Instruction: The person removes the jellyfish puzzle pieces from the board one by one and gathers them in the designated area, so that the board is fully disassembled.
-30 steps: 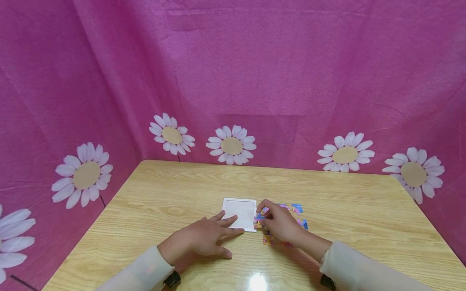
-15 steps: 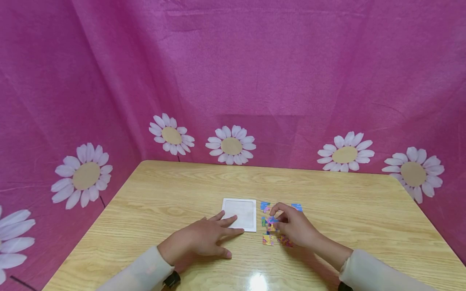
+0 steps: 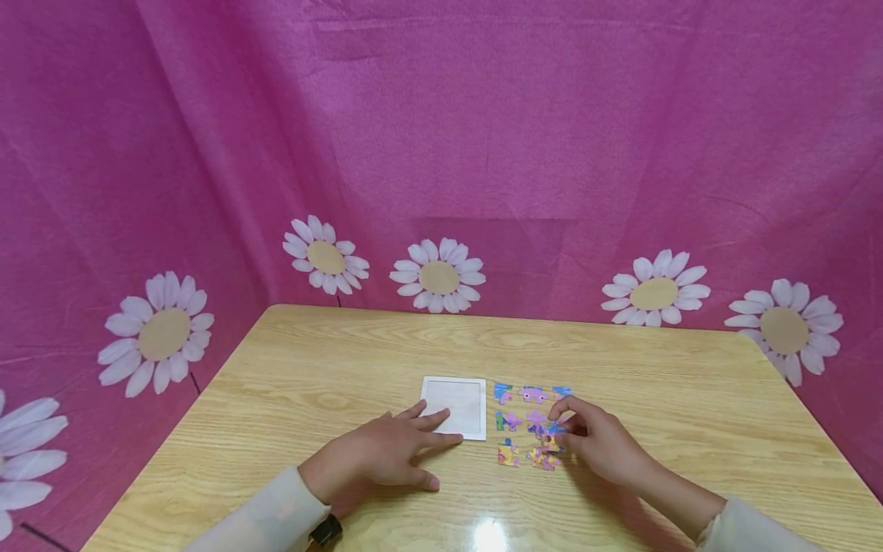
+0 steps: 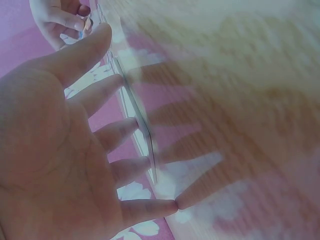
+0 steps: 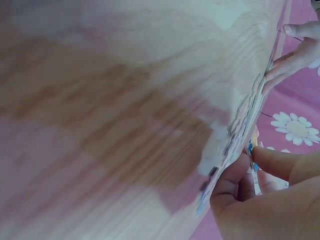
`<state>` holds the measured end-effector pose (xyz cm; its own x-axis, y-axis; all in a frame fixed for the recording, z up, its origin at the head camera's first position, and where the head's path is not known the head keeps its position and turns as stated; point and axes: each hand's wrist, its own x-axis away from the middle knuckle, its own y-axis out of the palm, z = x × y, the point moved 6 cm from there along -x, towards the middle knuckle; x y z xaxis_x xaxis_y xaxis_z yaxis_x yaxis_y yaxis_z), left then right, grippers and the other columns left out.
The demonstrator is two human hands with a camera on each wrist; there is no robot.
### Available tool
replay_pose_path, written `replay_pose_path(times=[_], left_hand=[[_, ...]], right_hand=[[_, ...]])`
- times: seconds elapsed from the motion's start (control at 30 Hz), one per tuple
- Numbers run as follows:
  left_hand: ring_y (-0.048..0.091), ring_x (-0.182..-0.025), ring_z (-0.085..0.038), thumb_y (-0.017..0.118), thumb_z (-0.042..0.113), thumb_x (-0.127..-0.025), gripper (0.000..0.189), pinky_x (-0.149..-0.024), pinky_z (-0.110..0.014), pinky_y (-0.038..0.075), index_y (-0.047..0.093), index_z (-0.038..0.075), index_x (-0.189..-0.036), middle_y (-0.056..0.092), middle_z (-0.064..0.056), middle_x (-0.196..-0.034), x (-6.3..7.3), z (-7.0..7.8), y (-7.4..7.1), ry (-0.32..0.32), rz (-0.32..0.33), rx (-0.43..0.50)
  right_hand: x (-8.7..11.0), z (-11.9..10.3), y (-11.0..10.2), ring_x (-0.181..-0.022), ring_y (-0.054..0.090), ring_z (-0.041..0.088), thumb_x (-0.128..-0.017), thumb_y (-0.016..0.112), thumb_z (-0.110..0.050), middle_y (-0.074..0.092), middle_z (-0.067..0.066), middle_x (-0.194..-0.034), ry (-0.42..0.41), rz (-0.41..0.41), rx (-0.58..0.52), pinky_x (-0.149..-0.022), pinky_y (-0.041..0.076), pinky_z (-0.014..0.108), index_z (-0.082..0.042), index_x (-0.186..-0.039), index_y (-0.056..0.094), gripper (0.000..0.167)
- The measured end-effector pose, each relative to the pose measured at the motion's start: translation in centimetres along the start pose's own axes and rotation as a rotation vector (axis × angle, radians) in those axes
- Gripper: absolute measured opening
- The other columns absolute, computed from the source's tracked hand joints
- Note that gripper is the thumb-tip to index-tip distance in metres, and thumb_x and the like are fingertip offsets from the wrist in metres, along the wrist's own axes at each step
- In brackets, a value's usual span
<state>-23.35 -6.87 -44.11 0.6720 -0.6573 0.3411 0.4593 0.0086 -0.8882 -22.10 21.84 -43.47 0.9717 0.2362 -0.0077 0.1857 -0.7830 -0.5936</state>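
Note:
A square white frame tray (image 3: pixel 461 408) lies flat on the table. My left hand (image 3: pixel 393 450) rests with spread fingers on its left and near edges; in the left wrist view the straight fingertips touch the tray (image 4: pixel 136 120). To the tray's right, several jigsaw pieces with pink, blue and yellow print lie in loose rows, among them a pink piece (image 3: pixel 533 394) at the back and a yellow piece (image 3: pixel 508 455) at the front. My right hand (image 3: pixel 600 441) pinches a blue and yellow jigsaw piece (image 3: pixel 551 441) between thumb and fingers above the right side of these rows.
The wood-grain table (image 3: pixel 331 353) extends around the tray and pieces. A pink curtain (image 3: pixel 483 153) with white daisies hangs behind and at the left. A bright light reflection (image 3: pixel 488 534) shows on the near part of the table.
My right hand has moved right from beside the tray across the pieces, carrying the pinched jigsaw piece and uncovering the rows beneath. The left hand and tray have stayed in place.

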Motion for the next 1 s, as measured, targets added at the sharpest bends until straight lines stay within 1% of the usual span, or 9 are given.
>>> replay_pose_path(times=[0.1, 0.23, 0.43, 0.57, 0.67, 0.77, 0.9, 1.0], left_hand=[[0.015, -0.159, -0.031, 0.069, 0.058, -0.093, 0.067, -0.115, -0.072, 0.026, 0.042, 0.052, -0.154, 0.024, 0.012, -0.17, 0.0, 0.0, -0.1, -0.001, -0.001, 0.001], [0.015, -0.159, -0.031, 0.068, 0.058, -0.093, 0.067, -0.114, -0.072, 0.027, 0.041, 0.052, -0.154, 0.024, 0.013, -0.17, 0.1, 0.1, -0.2, 0.0, -0.002, 0.001], [0.014, -0.159, -0.031, 0.068, 0.058, -0.093, 0.067, -0.114, -0.072, 0.027, 0.041, 0.052, -0.154, 0.023, 0.012, -0.17, 0.1, 0.1, -0.2, 0.006, 0.0, -0.01], [0.015, -0.159, -0.031, 0.068, 0.058, -0.093, 0.067, -0.114, -0.073, 0.027, 0.041, 0.051, -0.155, 0.023, 0.011, -0.17, 0.2, 0.1, -0.3, 0.013, 0.008, -0.018], [0.015, -0.159, -0.032, 0.068, 0.059, -0.093, 0.068, -0.114, -0.073, 0.027, 0.041, 0.051, -0.155, 0.024, 0.011, -0.17, 0.2, 0.1, -0.3, 0.013, 0.008, -0.015], [0.015, -0.159, -0.032, 0.068, 0.059, -0.093, 0.068, -0.113, -0.073, 0.027, 0.042, 0.05, -0.154, 0.024, 0.011, -0.17, 0.1, 0.1, -0.3, 0.011, 0.004, -0.009], [0.016, -0.159, -0.032, 0.069, 0.059, -0.092, 0.068, -0.113, -0.073, 0.028, 0.043, 0.05, -0.154, 0.025, 0.011, -0.17, 0.2, 0.2, -0.3, 0.009, 0.006, -0.007], [0.016, -0.159, -0.032, 0.069, 0.058, -0.092, 0.069, -0.113, -0.073, 0.028, 0.042, 0.05, -0.154, 0.025, 0.011, -0.17, 0.2, 0.3, -0.3, 0.011, 0.01, -0.012]], right_hand=[[0.5, 0.5, -0.5, -0.068, 0.054, 0.012, -0.094, 0.069, 0.004, 0.062, 0.004, -0.08, 0.005, -0.008, -0.008, -0.056, 0.043, 0.024, -0.009, -0.108, 0.062, 0.02], [1.1, 1.1, -1.1, -0.062, 0.052, 0.013, -0.095, 0.067, 0.003, 0.061, 0.006, -0.078, 0.018, -0.03, -0.025, -0.054, 0.043, 0.024, -0.007, -0.11, 0.061, 0.019], [2.0, 2.3, -1.6, -0.063, 0.054, 0.013, -0.095, 0.067, 0.004, 0.065, 0.007, -0.081, 0.04, -0.052, -0.027, -0.054, 0.044, 0.025, -0.005, -0.11, 0.062, 0.019], [2.3, 2.8, -1.7, -0.07, 0.056, 0.009, -0.093, 0.07, 0.003, 0.069, 0.003, -0.085, 0.03, -0.028, 0.037, -0.057, 0.044, 0.025, -0.008, -0.107, 0.064, 0.018], [2.3, 2.8, -1.8, -0.073, 0.056, 0.005, -0.091, 0.073, 0.003, 0.067, -0.001, -0.085, 0.006, 0.005, 0.101, -0.061, 0.045, 0.024, -0.01, -0.103, 0.067, 0.019], [2.3, 2.8, -1.8, -0.075, 0.053, 0.005, -0.09, 0.076, 0.001, 0.063, -0.003, -0.085, -0.009, 0.023, 0.148, -0.064, 0.045, 0.024, -0.012, -0.101, 0.069, 0.018], [2.3, 2.8, -1.6, -0.081, 0.053, 0.006, -0.089, 0.078, -0.001, 0.065, -0.005, -0.09, -0.013, 0.028, 0.192, -0.071, 0.048, 0.024, -0.011, -0.103, 0.073, 0.018], [2.3, 2.9, -1.5, -0.085, 0.057, 0.006, -0.088, 0.079, -0.002, 0.067, -0.004, -0.095, -0.005, 0.032, 0.21, -0.074, 0.051, 0.025, -0.009, -0.105, 0.074, 0.019]])
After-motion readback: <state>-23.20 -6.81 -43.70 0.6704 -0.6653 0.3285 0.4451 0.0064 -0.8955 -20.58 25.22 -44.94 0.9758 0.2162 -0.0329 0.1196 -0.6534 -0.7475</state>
